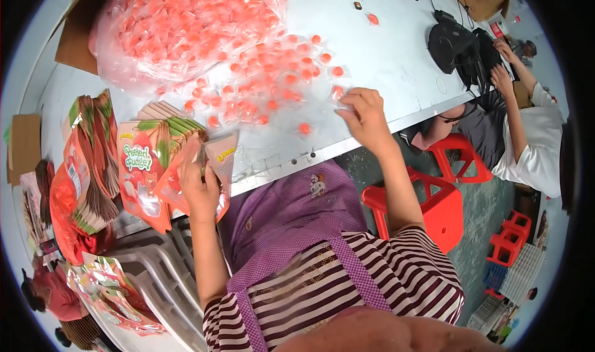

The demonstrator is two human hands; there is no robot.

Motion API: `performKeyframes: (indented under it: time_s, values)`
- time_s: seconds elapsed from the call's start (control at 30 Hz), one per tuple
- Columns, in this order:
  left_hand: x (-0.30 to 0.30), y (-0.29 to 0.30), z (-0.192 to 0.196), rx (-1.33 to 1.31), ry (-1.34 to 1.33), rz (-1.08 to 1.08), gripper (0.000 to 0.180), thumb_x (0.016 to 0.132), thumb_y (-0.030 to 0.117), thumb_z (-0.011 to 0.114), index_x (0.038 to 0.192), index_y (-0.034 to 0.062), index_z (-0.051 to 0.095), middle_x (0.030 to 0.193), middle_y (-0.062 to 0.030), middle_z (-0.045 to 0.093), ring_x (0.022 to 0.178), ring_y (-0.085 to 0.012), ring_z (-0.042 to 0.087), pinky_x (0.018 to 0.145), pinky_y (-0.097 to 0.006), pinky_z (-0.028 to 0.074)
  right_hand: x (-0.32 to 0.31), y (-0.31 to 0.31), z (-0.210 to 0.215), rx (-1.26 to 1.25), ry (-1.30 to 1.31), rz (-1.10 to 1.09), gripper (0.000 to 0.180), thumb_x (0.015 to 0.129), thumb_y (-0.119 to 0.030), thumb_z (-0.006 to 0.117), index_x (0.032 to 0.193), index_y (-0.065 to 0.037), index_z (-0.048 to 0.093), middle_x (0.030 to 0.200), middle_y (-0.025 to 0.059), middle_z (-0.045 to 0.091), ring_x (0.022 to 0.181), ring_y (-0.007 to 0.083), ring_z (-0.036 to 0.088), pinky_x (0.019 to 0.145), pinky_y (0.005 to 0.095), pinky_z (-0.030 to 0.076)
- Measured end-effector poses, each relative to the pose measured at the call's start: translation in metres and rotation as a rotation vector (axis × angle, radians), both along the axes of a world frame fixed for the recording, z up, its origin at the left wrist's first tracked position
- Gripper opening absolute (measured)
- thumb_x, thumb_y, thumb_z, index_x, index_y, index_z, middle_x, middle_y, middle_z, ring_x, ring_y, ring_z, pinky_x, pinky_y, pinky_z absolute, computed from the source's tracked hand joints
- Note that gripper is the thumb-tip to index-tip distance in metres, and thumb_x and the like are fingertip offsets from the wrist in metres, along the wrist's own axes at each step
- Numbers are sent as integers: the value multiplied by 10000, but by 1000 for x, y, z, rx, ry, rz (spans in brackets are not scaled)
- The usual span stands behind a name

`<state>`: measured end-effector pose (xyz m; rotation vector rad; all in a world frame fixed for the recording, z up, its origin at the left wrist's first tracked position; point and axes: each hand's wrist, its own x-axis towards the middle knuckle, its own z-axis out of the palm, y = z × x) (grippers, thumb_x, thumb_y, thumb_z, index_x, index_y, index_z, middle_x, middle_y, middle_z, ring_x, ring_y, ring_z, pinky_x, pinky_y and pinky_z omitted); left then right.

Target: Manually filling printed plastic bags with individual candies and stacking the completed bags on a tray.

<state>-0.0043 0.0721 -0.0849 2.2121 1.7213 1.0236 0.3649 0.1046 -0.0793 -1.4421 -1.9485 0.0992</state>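
Wrapped sweets (290, 79) lie loose on the surface (396, 60), on the near side and to the right of the bag (133, 76), probably spread so that single ones come up easily. On the bag's near side, the left hand (201, 187) curls firmly round a pouch (172, 187), likely to steady it. Right of the bag, the right hand (364, 119) stretches out, fingers bent, thumb and forefinger close together beside one sweet; whether they pinch it, I cannot tell.

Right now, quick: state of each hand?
Left hand: grip closed on a red pouch.
Right hand: thumb and forefinger beside a clear-wrapped red piece; can't tell whether they pinch its wrapper.
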Motion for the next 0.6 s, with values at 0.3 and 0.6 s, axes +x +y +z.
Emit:
performKeyframes:
  time_s: [0.3,0.6]
  values:
    - [6,3,4,97,-24,-1,66,824,22,563,811,-23,516,760,-165,489,734,-338,470,676,-398,389,-5,24,16,41,-81,-70,404,713,-103,723,1088,-78,576,1129,103,531,1082,303,458,840,347,438]
    - [3,0,0,75,10,17,65,822,31,569,838,-18,530,792,-174,519,771,-351,487,702,-414,397,22,30,-6,-49,-88,-89,255,760,-212,686,941,-54,601,1083,116,558,1041,321,490,926,426,337]
